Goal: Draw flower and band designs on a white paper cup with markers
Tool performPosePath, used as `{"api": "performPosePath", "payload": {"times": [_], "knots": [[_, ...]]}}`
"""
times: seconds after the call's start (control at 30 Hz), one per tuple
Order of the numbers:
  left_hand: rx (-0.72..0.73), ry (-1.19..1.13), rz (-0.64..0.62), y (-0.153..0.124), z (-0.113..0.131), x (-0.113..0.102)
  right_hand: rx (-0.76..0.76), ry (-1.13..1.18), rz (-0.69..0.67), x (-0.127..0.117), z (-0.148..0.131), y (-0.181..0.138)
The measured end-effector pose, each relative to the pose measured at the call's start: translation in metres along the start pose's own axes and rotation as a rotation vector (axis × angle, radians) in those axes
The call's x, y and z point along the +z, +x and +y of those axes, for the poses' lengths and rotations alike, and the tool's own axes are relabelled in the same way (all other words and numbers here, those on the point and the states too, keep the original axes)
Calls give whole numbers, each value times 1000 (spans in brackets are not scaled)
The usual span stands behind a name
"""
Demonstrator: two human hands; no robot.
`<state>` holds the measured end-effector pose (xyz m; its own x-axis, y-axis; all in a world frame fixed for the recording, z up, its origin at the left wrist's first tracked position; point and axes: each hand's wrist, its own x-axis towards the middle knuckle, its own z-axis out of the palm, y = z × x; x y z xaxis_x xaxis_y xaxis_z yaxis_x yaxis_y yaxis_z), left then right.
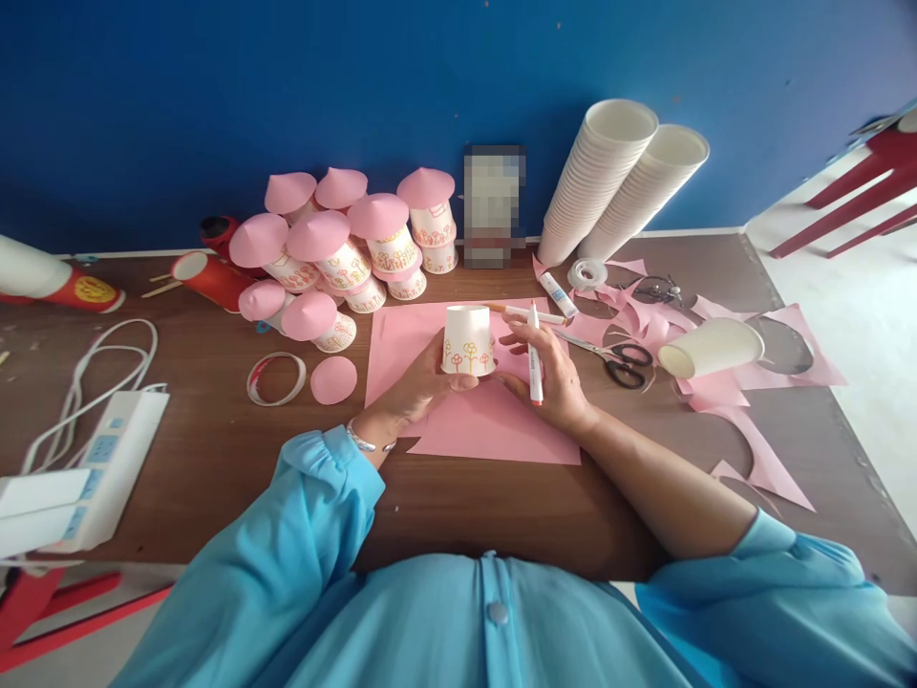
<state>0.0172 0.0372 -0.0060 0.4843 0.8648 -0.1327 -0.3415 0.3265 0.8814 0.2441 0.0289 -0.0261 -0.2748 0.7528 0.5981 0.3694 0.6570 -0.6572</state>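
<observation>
Blue buttoned shirt (497, 578) up close, this side of the pink paper sheet (494, 435), and above that sheet the left hand (425, 375) is wrapped around an upside-down, flower-drawn paper cup (468, 336), the right hand (563, 377) gripping a marker (535, 368), where careless rubbing could smear any wet ink!

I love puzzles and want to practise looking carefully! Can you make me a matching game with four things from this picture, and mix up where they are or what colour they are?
Things:
1. Marker
2. Scissors
3. Cup stacks
4. Power strip

Places and colours:
A. by the blue wall
B. at the left end of the table
C. in the right hand
D. black-handled

Right pairs: 1-C, 2-D, 3-A, 4-B
</observation>
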Motion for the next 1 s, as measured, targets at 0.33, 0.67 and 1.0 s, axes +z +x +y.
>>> {"api": "performPosePath", "payload": {"times": [0.33, 0.67, 1.0], "knots": [[-3, -73, -7, -1, 3, 1, 110, 58, 56, -2, -1, 2], [-42, -186, -79, -6, 5, 0, 82, 167, 11, -2, -11, 5], [13, 22, -121, -9, 0, -2, -32, 25, -89, -7, -21, 14]]}}
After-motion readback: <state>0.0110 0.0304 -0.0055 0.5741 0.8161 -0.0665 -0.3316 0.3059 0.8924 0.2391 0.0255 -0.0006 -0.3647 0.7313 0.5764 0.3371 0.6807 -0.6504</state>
